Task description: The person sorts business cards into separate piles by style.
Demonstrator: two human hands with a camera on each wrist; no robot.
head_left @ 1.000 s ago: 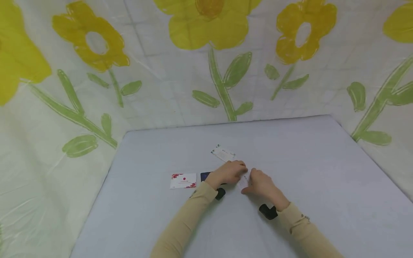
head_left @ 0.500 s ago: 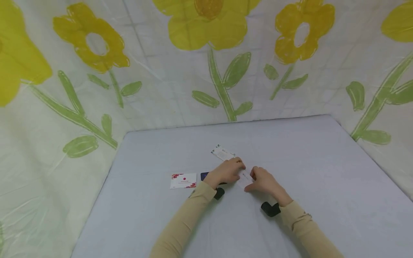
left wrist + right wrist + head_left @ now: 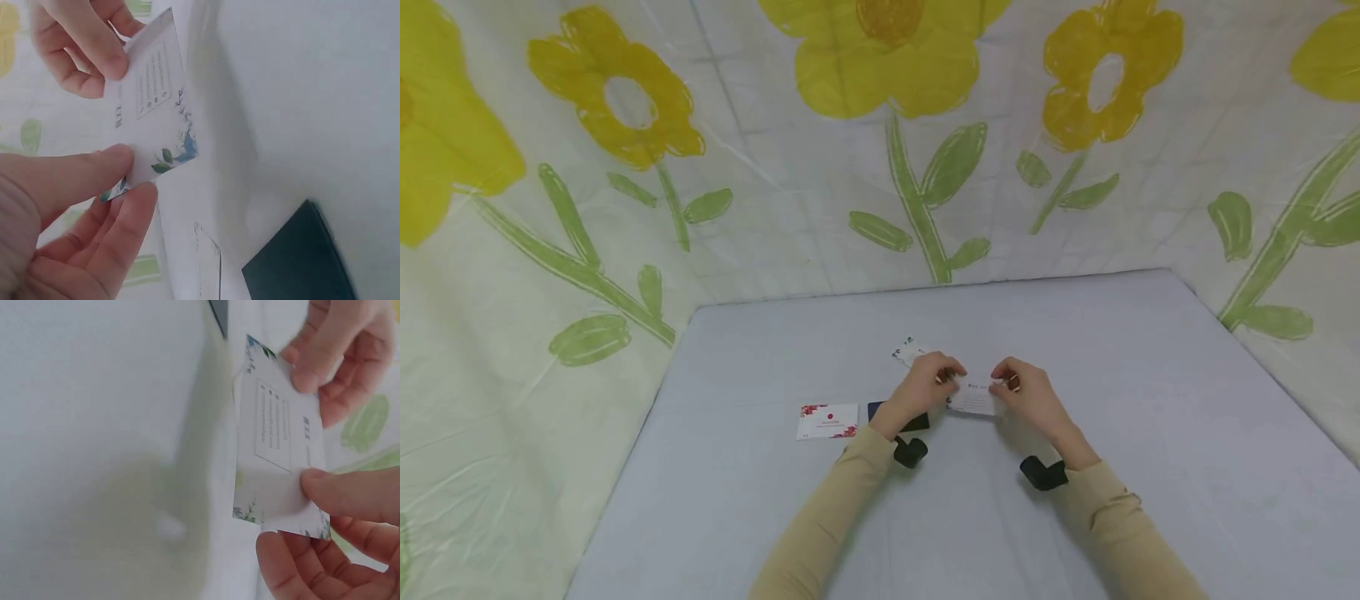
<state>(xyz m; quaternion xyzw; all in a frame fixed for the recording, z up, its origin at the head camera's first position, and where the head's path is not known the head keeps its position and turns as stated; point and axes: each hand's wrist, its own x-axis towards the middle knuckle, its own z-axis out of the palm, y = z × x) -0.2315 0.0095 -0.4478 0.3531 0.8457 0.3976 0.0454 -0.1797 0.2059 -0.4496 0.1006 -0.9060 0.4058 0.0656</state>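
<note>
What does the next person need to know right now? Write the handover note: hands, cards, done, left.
Left hand: pinches one end of the white leaf-print card.
Right hand: pinches the other end; the card is lifted off the table.
On the table: a second leaf-print card behind the left hand, a dark card beside the left wrist, a red-flowered card farthest left.
Done: one card picked up.
Left: three cards lying flat.

The left hand (image 3: 925, 390) partly hides a dark card (image 3: 880, 411), perhaps a wallet.
</note>
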